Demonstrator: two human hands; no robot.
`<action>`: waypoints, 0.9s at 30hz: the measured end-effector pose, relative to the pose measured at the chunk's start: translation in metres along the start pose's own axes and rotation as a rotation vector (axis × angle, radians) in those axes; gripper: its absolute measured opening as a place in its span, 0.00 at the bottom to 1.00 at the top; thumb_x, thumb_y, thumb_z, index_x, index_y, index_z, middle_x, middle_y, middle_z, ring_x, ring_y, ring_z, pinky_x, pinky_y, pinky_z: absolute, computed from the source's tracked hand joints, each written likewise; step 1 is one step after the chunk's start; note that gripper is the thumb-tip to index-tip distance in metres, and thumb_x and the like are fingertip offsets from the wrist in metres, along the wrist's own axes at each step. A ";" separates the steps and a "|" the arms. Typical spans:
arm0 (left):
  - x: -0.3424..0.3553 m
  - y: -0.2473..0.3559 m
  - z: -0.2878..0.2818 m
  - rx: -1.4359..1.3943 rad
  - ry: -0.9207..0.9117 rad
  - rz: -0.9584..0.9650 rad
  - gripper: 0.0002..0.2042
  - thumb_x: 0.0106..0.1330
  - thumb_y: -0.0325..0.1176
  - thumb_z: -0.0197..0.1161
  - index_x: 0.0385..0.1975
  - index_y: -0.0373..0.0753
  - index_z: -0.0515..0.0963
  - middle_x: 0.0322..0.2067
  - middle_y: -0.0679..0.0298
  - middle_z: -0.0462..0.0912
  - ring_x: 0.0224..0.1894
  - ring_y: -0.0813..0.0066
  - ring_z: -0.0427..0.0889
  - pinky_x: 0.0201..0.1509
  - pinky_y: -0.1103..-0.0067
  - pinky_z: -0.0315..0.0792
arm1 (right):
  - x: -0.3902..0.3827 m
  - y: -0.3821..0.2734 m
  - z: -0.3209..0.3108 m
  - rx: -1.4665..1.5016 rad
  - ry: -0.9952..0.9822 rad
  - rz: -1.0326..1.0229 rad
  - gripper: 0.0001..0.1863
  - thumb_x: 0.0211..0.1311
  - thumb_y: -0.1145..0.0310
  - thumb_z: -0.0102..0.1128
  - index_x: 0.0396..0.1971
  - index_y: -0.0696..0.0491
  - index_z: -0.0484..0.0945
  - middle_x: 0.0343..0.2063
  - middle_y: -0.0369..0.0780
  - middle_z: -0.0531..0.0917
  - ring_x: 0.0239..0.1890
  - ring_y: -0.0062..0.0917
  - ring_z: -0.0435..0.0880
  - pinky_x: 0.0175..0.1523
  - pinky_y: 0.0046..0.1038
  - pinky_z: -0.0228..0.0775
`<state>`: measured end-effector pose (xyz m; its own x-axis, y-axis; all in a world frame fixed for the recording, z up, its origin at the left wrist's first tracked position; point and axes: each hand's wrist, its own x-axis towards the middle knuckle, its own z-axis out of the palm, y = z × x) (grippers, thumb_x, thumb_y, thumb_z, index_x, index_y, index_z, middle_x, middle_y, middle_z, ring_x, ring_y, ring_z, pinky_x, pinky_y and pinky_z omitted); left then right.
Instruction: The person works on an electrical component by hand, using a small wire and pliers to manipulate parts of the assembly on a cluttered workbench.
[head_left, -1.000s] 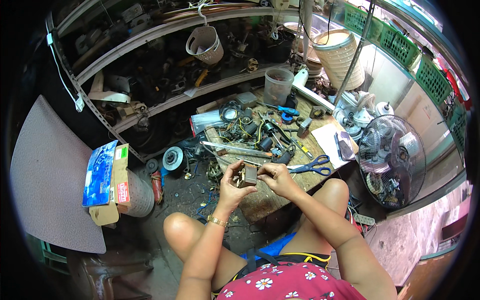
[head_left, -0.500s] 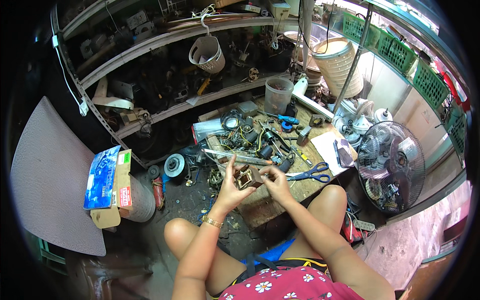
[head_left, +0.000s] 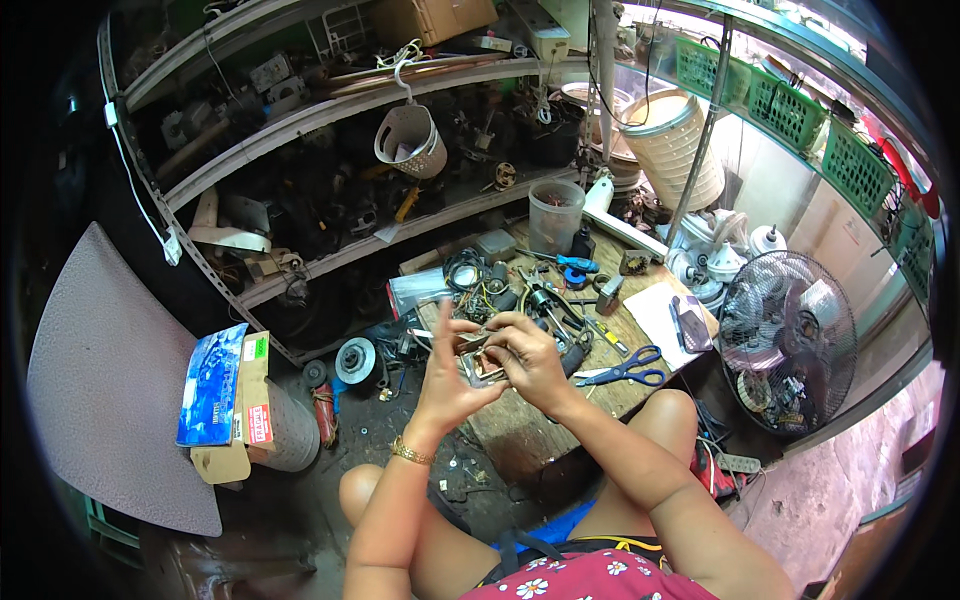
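In front of my knees, above the near edge of the low wooden workbench (head_left: 525,425), both hands hold a small squarish motor core (head_left: 482,368) with a metal frame and a copper-coloured inside. My left hand (head_left: 447,378) supports it from the left, with the thumb along its lower edge and one finger pointing up. My right hand (head_left: 530,362) has its fingers bent over the core's right side and top, and they hide part of it. Just right of my right hand lie blue-handled scissors (head_left: 630,370). Behind the hands are coiled black cable (head_left: 463,270) and pliers (head_left: 548,300).
A blue screwdriver (head_left: 575,264), a yellow cutter (head_left: 608,335) and a phone (head_left: 690,322) on paper lie on the bench. At right stands a fan cage (head_left: 790,340) holding parts. A bucket with a cardboard box (head_left: 255,400) is at left; loaded shelves (head_left: 380,230) rise behind.
My right hand has moved left and up over the core, and its fingers now cover the top and right side. The core has turned, showing its copper-coloured inside. The view has shifted slightly.
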<state>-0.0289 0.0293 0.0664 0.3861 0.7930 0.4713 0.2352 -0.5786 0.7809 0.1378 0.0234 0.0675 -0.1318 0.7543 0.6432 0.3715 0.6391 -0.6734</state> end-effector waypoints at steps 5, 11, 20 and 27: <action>-0.009 -0.030 0.018 -0.820 0.342 -0.073 0.56 0.43 0.41 0.86 0.72 0.41 0.53 0.61 0.61 0.67 0.62 0.69 0.72 0.64 0.71 0.72 | 0.009 -0.006 0.034 0.442 0.301 0.175 0.04 0.69 0.75 0.59 0.32 0.59 0.76 0.43 0.38 0.74 0.41 0.18 0.75 0.45 0.22 0.72; -0.020 -0.036 -0.003 -0.814 0.265 -0.235 0.42 0.46 0.52 0.82 0.56 0.32 0.72 0.46 0.65 0.81 0.48 0.76 0.82 0.55 0.77 0.75 | 0.003 0.009 0.027 0.583 0.073 0.277 0.03 0.69 0.74 0.58 0.34 0.55 0.75 0.47 0.36 0.74 0.50 0.18 0.72 0.55 0.22 0.67; -0.022 -0.034 -0.002 -0.902 0.153 -0.240 0.38 0.46 0.33 0.82 0.58 0.30 0.71 0.52 0.61 0.78 0.54 0.73 0.79 0.60 0.73 0.75 | -0.003 0.011 -0.015 0.687 -0.121 0.495 0.08 0.71 0.67 0.59 0.36 0.57 0.76 0.34 0.32 0.79 0.41 0.13 0.74 0.50 0.22 0.67; -0.019 -0.042 0.008 -0.664 0.283 -0.139 0.36 0.49 0.27 0.78 0.59 0.34 0.67 0.53 0.60 0.77 0.56 0.71 0.78 0.61 0.74 0.75 | 0.002 0.017 -0.012 0.711 -0.116 0.509 0.10 0.73 0.66 0.56 0.33 0.57 0.77 0.28 0.33 0.79 0.34 0.15 0.75 0.44 0.22 0.69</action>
<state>-0.0392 0.0366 0.0217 0.1255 0.9214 0.3678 -0.3592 -0.3033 0.8826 0.1549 0.0337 0.0618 -0.2132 0.9587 0.1883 -0.2438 0.1344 -0.9605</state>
